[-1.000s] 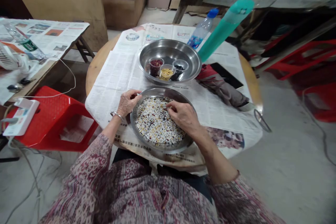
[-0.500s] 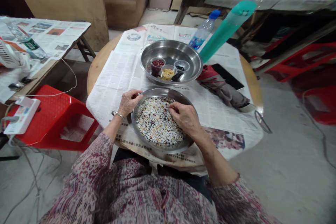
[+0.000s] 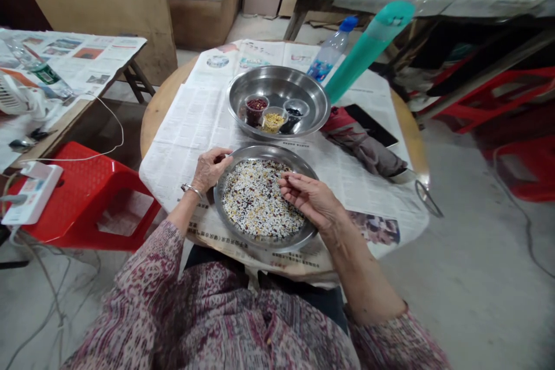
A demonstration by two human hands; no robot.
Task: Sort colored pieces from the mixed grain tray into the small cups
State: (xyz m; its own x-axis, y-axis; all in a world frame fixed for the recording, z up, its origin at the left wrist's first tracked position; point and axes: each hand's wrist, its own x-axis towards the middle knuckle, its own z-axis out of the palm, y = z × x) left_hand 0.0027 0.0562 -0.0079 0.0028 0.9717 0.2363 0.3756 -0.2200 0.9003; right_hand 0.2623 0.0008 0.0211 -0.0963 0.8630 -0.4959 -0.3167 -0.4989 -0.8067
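A shallow round metal pan lies near the table's front edge, filled with mixed grains: white ones like rice, with dark, yellow and red ones among them. My left hand has its fingers closed on the pan's left rim. Over the right side of the grains, my right hand is raised in a pinch; what lies between its fingertips is too small to make out. Behind stands a larger metal basin. Inside are clear cups of red beans, yellow grains and black beans.
Newspaper covers the round table. Toward the back right are a bottle with a blue cap and a long green tube. A folded umbrella and a dark phone lie right. A red stool holds a power strip.
My right hand has lifted from the grains and turned, its fingers now pinched above them. My left hand stays at the rim. The whole view has shifted slightly.
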